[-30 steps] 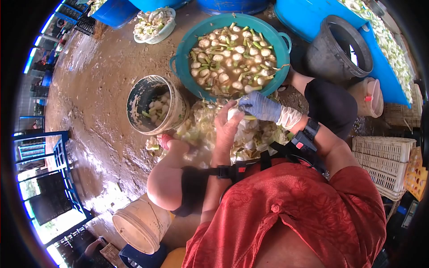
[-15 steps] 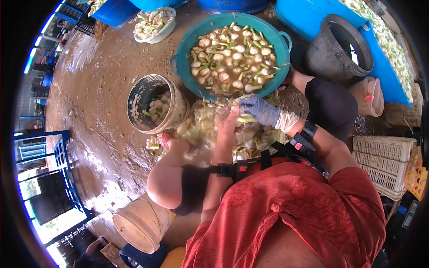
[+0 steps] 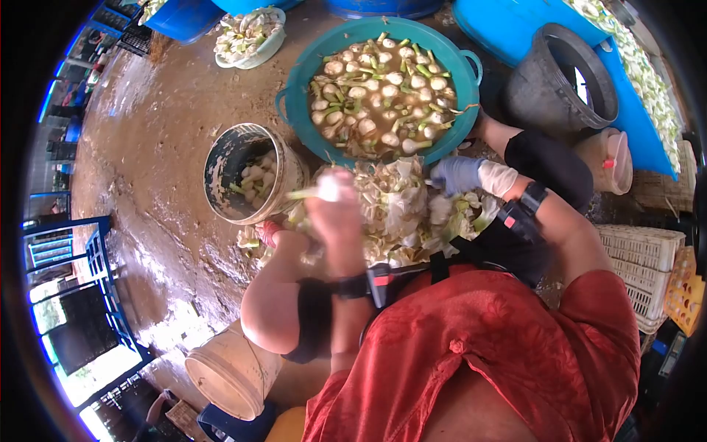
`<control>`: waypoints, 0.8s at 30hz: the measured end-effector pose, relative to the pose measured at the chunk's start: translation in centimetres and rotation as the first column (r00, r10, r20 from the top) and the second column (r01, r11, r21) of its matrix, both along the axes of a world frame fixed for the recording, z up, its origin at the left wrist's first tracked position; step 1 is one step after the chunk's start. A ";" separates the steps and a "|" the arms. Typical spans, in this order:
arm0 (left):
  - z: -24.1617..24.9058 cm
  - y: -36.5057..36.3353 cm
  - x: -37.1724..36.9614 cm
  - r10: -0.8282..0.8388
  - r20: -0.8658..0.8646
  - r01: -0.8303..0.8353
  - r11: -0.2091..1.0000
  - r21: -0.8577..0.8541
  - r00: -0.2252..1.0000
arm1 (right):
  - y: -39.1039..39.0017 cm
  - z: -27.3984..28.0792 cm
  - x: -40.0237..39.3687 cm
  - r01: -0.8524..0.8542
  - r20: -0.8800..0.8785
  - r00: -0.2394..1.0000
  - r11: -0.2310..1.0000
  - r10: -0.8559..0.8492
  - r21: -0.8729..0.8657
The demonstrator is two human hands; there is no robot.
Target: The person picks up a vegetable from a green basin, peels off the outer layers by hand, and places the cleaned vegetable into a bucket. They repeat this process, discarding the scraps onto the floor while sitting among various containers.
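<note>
My bare left hand point(image 3: 335, 210), smeared by motion, is closed round a white bulb point(image 3: 336, 184) with a green stem pointing left, like fresh garlic or onion. It hangs just right of a dirty pail point(image 3: 298, 173) that holds several peeled bulbs point(image 3: 258, 180). Farther right, my right hand point(image 3: 458, 177) wears a blue glove and has its fingers curled. A small dark tip shows by those fingers, too small to name. Between and below the hands lies a heap of pale peelings point(image 3: 394, 210). Beyond them, a green tub point(image 3: 296, 110) contains many bulbs in brown water.
A pale bowl of peelings point(image 3: 269, 50) stands at the back left. On the right are a dark bucket point(image 3: 530, 88), a blue container point(image 3: 637, 121) and white crates point(image 3: 637, 269). A beige bucket point(image 3: 228, 372) lies tipped at lower left. The floor point(image 3: 147, 169) is wet and muddy.
My hands were together at the bulb and have parted. The left has moved left toward the pail with the bulb; the gloved right has drawn away to the right.
</note>
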State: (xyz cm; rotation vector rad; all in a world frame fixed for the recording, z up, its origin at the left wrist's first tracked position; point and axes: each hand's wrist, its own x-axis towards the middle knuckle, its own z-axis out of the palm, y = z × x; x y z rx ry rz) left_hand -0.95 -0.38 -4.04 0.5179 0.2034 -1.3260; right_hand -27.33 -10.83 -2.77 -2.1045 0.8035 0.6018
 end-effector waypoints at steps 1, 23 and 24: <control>4.0 0.1 0.3 0.140 -0.158 -0.157 0.983 -0.098 0.978 | 0.6 1.0 0.6 -0.262 -0.319 0.928 0.947 0.194 -0.185; 0.2 -1.9 -2.7 -0.294 0.385 0.103 0.889 0.445 0.875 | -5.5 -4.7 10.2 0.385 0.532 0.607 0.805 -0.590 0.452; 0.6 -2.0 -3.1 -0.321 0.407 0.122 0.888 0.443 0.855 | -4.3 -3.6 10.2 0.362 0.576 0.587 0.821 -0.569 0.442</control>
